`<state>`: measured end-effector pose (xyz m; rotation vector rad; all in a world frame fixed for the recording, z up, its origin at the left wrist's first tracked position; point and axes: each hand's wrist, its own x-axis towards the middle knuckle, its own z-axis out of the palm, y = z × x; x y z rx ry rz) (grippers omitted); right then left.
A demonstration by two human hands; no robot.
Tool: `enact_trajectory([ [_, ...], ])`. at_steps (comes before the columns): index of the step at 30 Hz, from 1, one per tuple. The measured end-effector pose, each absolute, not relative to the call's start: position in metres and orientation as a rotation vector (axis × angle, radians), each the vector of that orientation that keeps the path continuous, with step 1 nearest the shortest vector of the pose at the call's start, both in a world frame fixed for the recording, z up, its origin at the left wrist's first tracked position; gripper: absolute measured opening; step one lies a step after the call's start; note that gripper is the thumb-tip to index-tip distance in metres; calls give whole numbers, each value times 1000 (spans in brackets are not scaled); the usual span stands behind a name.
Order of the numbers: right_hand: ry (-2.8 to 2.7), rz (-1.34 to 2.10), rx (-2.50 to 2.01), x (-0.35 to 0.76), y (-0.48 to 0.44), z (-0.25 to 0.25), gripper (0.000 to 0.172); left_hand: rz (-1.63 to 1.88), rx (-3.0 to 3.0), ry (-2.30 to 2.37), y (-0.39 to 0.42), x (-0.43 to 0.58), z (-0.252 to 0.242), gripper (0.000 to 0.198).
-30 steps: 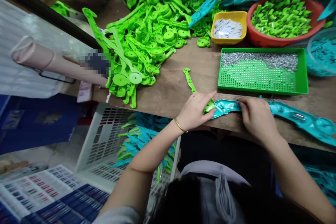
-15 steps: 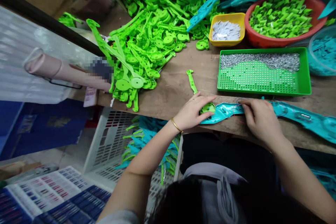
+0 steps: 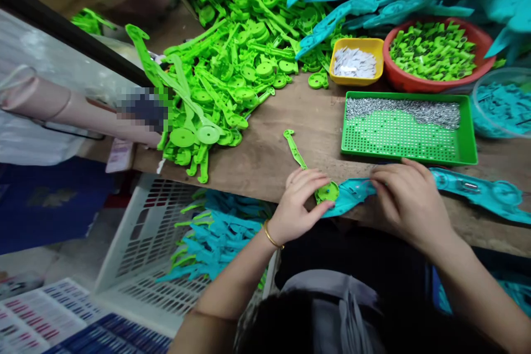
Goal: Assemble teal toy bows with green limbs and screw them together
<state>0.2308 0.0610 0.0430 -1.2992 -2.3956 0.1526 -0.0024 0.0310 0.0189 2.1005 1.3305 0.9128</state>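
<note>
One long blue piece (image 3: 352, 196) lay along the near edge of the table (image 3: 286, 113), its long axis running left to right across the person's front. At its left end sat a green piece (image 3: 328, 192), disc against the blue, arm slanting away from the person. The left hand (image 3: 299, 199) was nearer that disc, thumb and fingers spread around it; whether it gripped or merely steadied could not be told. The right hand (image 3: 409, 196) covered the blue's middle, fingertips drawn together, anything between them hidden. Just beyond stood a green tray (image 3: 398, 144).
</note>
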Motion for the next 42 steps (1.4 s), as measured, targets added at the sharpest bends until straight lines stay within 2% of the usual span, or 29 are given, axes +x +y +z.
enact_trajectory([
  [2,-2357,271,-1276,209,58,55,16,1105,2048,1345,31,-5,22,26],
  [7,-2335,561,-1344,167,62,60,20,1377,1878,1382,29,-15,22,17],
  [10,-2348,586,-1395,154,66,58,19,1443,1833,1386,28,-24,20,9],
  [18,-2457,585,-1442,133,73,56,22,1463,1764,1485,32,-39,12,6],
  [22,-2518,612,-1479,148,79,58,34,1380,1779,1664,49,-56,9,6],
  [25,-2502,614,-1399,161,81,60,24,1273,1884,1721,69,-69,6,8],
  [27,-2450,558,-1317,160,80,59,24,1167,2000,1729,81,-72,2,9],
  [35,-2409,2,-1289,128,63,32,25,730,2319,1771,105,-64,-10,16],
  [42,-2451,10,-1262,126,60,23,27,542,2452,1739,111,-67,-6,19],
])
